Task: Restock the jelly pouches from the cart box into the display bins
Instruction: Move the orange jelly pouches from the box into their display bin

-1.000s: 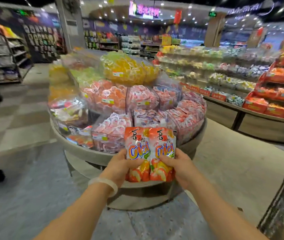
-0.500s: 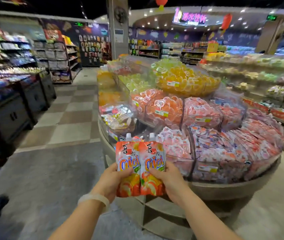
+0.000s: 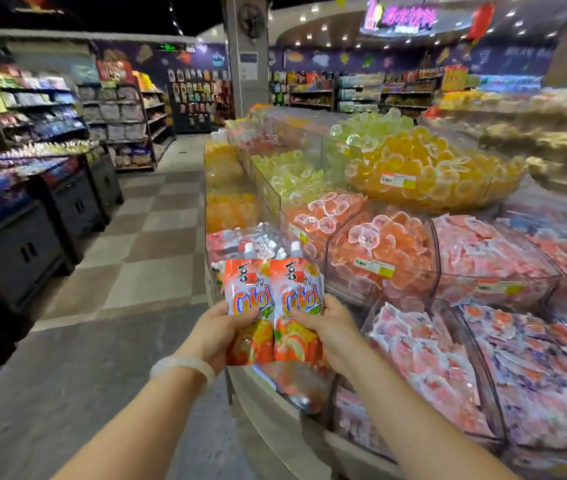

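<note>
I've stepped closer to the round tiered display stand [image 3: 275, 441]; my left hand [image 3: 218, 336] and right hand [image 3: 330, 329] each grip an orange spouted jelly pouch [image 3: 247, 306] [image 3: 297, 306], upright for binning.

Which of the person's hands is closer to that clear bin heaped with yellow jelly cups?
Right. The right hand grips an orange spouted jelly pouch below and left of the clear bin of yellow jelly cups; the left hand, holding the other pouch, lies farther left.
</note>
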The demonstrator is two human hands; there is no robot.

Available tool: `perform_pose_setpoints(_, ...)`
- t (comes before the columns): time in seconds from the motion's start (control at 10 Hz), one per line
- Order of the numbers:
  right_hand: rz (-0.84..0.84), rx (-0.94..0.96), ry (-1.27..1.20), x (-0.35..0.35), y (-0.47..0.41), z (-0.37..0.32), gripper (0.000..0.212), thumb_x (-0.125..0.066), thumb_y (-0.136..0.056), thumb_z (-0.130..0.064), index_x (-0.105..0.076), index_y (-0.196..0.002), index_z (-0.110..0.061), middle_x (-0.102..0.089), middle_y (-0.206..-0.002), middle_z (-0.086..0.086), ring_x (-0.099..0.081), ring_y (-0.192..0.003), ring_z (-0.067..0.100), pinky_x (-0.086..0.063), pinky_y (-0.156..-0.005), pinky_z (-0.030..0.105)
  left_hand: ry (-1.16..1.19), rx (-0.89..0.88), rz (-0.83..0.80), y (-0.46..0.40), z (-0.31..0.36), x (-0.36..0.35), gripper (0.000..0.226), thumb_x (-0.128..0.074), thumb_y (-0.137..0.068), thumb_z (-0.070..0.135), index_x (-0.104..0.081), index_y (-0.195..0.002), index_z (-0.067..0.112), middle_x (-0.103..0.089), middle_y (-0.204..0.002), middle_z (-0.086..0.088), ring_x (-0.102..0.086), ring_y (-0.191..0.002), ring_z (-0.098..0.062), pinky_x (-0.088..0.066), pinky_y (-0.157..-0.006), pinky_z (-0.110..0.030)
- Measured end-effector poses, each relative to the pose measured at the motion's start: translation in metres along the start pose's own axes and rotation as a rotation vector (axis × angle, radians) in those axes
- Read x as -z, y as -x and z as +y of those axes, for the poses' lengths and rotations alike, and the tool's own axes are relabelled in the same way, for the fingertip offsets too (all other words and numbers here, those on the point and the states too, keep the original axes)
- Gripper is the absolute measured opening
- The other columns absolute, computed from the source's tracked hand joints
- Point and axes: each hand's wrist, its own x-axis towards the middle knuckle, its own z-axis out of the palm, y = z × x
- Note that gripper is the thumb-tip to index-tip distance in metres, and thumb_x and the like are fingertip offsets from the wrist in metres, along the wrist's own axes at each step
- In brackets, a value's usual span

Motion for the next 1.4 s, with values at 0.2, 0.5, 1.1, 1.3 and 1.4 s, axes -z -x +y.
perform_pose_setpoints(0.2,0.128,0.012,0.024,0.02,-0.075,0.005,0.026,-0.07,-0.078,0.005,-0.057,-0.094,-0.012,-0.067,-0.085,0.0,-0.063,-0.077,0.016,-0.052,-0.074,0.028,-0.087,0.071,-0.096,-0.097,0.005,-0.01,0.009,-0.065,-0.085,0.007,-0.056,-0.084,0.007,-0.059,-0.057,-0.005,-0.046,-0.043,-0.015,-0.037,-0.044,-0.019)
perform_pose_setpoints(0.5,0.593,-0.011,0.051,0.049,-0.161,0.025,0.039,-0.076,-0.077,-0.008,-0.055,-0.107,0.006,-0.061,-0.098,0.019,-0.062,-0.078,0.024,-0.051,-0.069,0.025,-0.253,0.154,-0.33,-0.244,0.01,-0.031,0.009,-0.067,-0.083,0.003,-0.062,-0.079,0.01,-0.049,-0.048,-0.002,-0.037,-0.035,-0.012,-0.028,-0.041,-0.017)
perform_pose_setpoints(1.1,0.986,-0.387,0.033,0.024,-0.177,0.128,0.032,-0.08,-0.066,0.001,-0.057,-0.083,-0.014,-0.069,-0.097,0.016,-0.067,-0.089,0.03,-0.055,-0.084,0.046,-0.811,0.412,-0.369,-0.315,-0.092,-0.024,0.043,-0.061,-0.09,0.007,-0.05,-0.13,-0.005,-0.054,-0.131,-0.022,-0.037,-0.06,-0.001,-0.031,-0.043,-0.004)
perform_pose_setpoints(1.3,0.916,-0.49,0.065,0.029,-0.192,0.147,0.035,-0.08,-0.063,0.001,-0.063,-0.09,-0.013,-0.071,-0.095,0.013,-0.068,-0.091,0.03,-0.056,-0.084,0.048,-0.854,0.554,-0.234,-0.325,-0.103,-0.021,0.043,-0.044,-0.1,0.021,-0.04,-0.139,0.003,-0.048,-0.139,-0.018,-0.057,-0.103,-0.019,-0.042,-0.086,-0.017)
perform_pose_setpoints(1.4,0.87,-0.527,0.105,0.033,-0.194,0.153,0.049,-0.08,-0.065,-0.001,-0.062,-0.109,-0.008,-0.071,-0.099,0.009,-0.068,-0.092,0.024,-0.056,-0.084,0.039,-1.02,0.525,-0.334,-0.33,-0.117,-0.015,0.048,-0.064,-0.087,0.012,-0.046,-0.128,-0.006,-0.058,-0.124,-0.02,-0.059,-0.104,-0.027,-0.043,-0.087,-0.028)
